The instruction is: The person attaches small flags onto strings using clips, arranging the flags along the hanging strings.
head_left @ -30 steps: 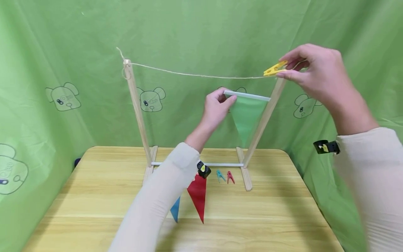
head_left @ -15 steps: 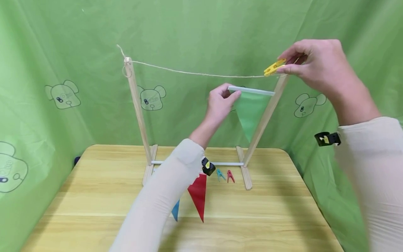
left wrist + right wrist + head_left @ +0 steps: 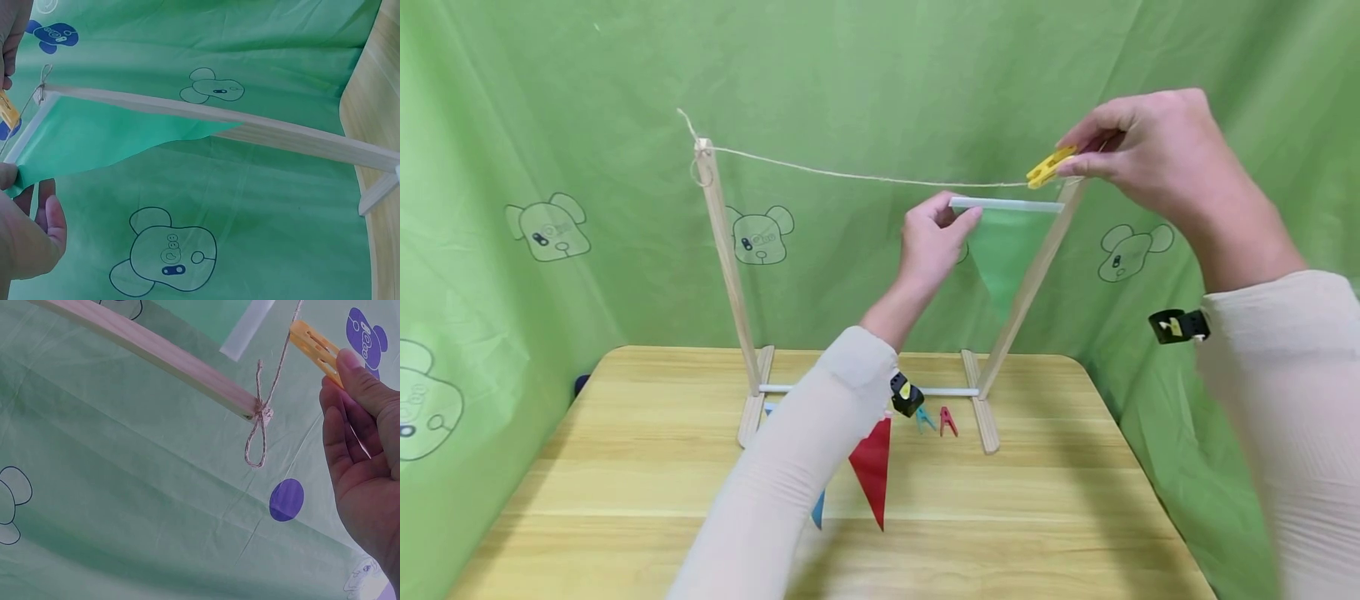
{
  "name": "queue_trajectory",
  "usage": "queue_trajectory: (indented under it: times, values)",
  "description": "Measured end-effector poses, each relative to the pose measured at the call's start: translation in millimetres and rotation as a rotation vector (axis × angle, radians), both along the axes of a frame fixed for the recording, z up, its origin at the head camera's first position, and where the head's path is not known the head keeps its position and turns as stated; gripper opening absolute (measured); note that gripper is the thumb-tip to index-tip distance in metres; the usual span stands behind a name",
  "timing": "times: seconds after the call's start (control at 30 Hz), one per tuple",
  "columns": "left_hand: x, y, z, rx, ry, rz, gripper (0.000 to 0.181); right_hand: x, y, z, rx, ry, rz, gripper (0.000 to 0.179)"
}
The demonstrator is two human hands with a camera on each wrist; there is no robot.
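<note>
My left hand [image 3: 934, 237] pinches the left end of a green triangular pennant [image 3: 1009, 250] by its white top strip [image 3: 1007, 205]. The pennant hangs point down just under the string [image 3: 865, 176], close to the right post. In the left wrist view the same pennant [image 3: 106, 134] spreads in front of the wooden post [image 3: 275, 134]. My right hand [image 3: 1157, 154] pinches a yellow clothespin [image 3: 1049, 167] between thumb and fingers, its tip at the string. The right wrist view shows the clothespin [image 3: 315, 350] beside the string, a gap away from the white strip [image 3: 247, 331].
Two wooden posts, the left one [image 3: 727, 267] and the right one [image 3: 1030, 287], carry the string, joined low by a white rod [image 3: 951, 392]. On the table [image 3: 1037, 508] lie a red pennant [image 3: 872, 467], a partly hidden blue pennant [image 3: 818, 510], a teal clothespin [image 3: 927, 419] and a red clothespin [image 3: 948, 422].
My left hand has risen and moved right with the green pennant, bringing its strip nearer the string and more level. The right hand with the yellow clothespin has shifted up slightly, the clothespin tilting more steeply.
</note>
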State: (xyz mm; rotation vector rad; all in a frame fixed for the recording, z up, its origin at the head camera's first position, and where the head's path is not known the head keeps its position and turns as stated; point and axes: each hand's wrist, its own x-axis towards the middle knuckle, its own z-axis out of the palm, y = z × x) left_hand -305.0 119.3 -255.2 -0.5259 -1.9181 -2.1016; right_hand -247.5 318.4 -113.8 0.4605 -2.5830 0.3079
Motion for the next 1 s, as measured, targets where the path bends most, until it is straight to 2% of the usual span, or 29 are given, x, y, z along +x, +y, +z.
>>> queue_trajectory:
  times: [1.0]
  values:
    - [-0.7, 10.7, 12.1, 0.008, -0.030, 0.020, 0.019, -6.6, 1.2, 0.1, 0.042, -0.069, -0.004, 0.017]
